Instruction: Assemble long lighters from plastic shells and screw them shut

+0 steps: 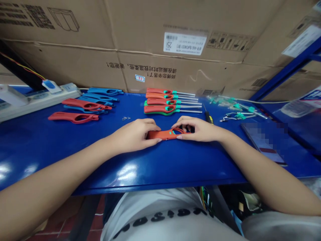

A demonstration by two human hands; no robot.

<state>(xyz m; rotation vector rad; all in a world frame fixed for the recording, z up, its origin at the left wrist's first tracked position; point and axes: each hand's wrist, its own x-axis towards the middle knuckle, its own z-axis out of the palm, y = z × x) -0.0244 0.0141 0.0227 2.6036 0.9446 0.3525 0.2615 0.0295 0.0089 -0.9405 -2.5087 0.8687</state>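
An orange-red lighter casing (164,135) lies low over the blue table, held between both hands. My left hand (139,135) grips its handle end, thumb along the near side. My right hand (198,130) is closed on the other end, around the trigger loop, fingers bent over the far side. Small green pieces show in slots of the casing. Just beyond is a stack of long-nosed lighters (160,108) with red and orange bodies and metal tubes. A few small screws (126,118) lie beyond my left hand. A screwdriver (208,117) with black and yellow handle rests beyond my right hand.
Red casing halves (75,117) and blue casing halves (100,97) lie at the left by a white power strip (37,100). Green-ended lighter tubes with wires (240,110) lie at the right, above a phone-like flat object (263,144). A cardboard box (140,43) stands behind.
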